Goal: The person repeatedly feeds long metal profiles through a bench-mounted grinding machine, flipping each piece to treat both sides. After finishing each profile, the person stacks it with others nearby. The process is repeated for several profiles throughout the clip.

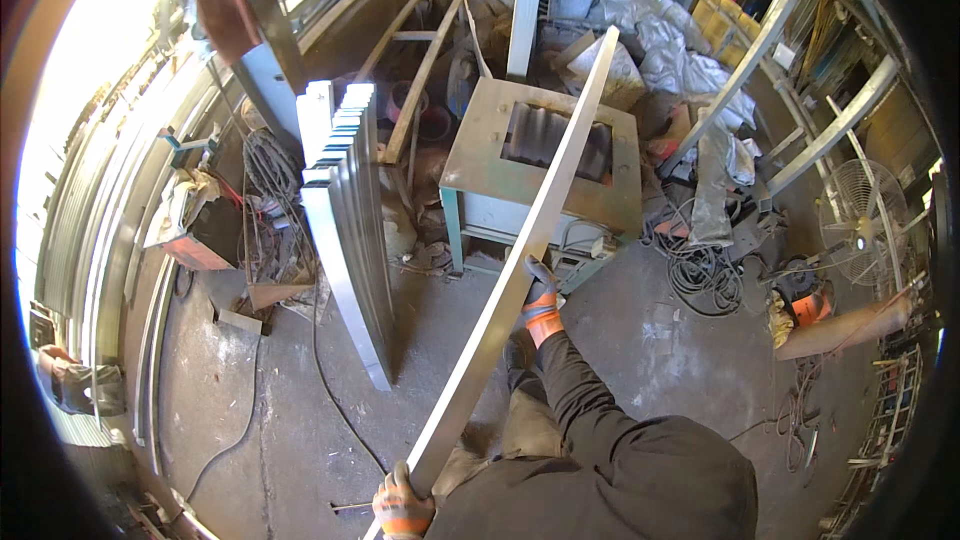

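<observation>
Both gloved hands are closed around 1 long flat metal bar point(520, 250), carried slantwise over the concrete floor point(300, 420). The left hand point(403, 508) clamps its near end; the right hand point(541, 302) wraps it about midway. The far end reaches over the steel work table point(470, 175), probably without touching it. Such a length wants hands kept well apart, and its tip kept clear of the upright stack of metal bars point(345, 230) at left.

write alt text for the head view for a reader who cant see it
Both gloved hands, left hand and right hand, grip a long metal bar slanting across a cluttered workshop. A stack of upright metal sections stands left, a metal table ahead.
</observation>
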Motion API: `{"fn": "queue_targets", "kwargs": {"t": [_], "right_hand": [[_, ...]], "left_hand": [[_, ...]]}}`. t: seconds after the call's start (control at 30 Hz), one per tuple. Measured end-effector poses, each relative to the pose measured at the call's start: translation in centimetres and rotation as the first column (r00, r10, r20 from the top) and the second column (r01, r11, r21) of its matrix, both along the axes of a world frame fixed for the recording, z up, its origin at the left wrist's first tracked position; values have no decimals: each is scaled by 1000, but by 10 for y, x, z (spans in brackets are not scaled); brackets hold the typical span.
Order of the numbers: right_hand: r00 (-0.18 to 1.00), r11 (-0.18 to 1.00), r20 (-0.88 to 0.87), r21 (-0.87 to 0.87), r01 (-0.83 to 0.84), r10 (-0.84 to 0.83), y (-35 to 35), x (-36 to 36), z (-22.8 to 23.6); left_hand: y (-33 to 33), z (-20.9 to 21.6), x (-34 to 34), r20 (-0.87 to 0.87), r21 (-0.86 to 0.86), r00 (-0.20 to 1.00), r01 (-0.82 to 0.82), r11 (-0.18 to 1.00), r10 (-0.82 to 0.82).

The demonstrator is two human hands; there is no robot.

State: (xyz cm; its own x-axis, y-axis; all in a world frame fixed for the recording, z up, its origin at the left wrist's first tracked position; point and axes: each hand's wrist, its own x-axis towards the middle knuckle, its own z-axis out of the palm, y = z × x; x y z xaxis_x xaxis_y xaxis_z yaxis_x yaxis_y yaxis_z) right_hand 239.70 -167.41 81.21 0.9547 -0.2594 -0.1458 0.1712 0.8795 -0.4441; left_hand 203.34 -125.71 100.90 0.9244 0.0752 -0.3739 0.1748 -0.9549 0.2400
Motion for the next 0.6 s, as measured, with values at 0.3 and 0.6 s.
{"fn": "queue_targets", "kwargs": {"t": [0.3, 0.6], "right_hand": [[926, 927, -200, 268, -264, 321, -59, 86, 27], [866, 911, -324, 296, -288, 380, -11, -37, 51]], "left_hand": [[-89, -35, 33, 368, 302, 930, -108, 947, -11], [-42, -34, -15, 479, 326, 873, -83, 942, -89]]}}
